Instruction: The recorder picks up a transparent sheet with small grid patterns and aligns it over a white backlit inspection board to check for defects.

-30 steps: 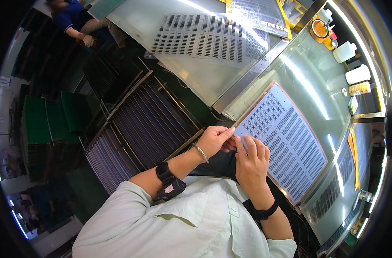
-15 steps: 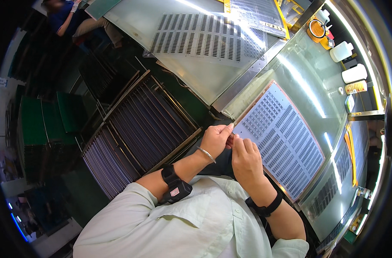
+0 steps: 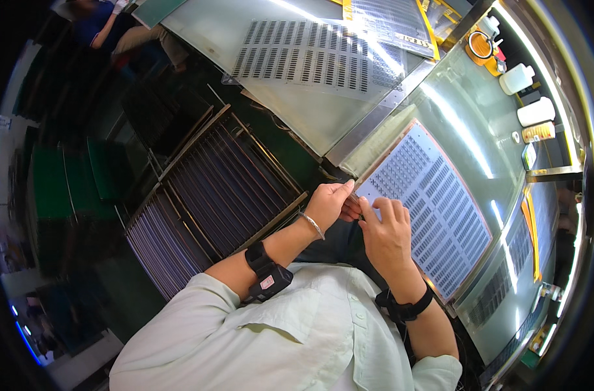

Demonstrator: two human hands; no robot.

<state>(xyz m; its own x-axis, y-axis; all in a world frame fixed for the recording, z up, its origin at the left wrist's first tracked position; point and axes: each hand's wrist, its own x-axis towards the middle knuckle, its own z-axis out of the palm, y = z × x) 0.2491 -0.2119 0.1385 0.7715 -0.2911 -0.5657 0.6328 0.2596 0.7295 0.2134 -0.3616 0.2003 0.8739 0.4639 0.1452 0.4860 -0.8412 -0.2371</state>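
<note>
From where I stand, the right hand, its fingers bunched close together half a second ago, now has them bent and fanned apart, slightly farther from the left hand, though I can't tell whether its fingertips press on anything. The left one stays at the near corner of the patterned sheet, thumb above and fingers below, and whether they clamp that corner I can't make out. The sheet lies as before on the glass table, just right of the grip, with the rack of dark panels to the grip's left.
</note>
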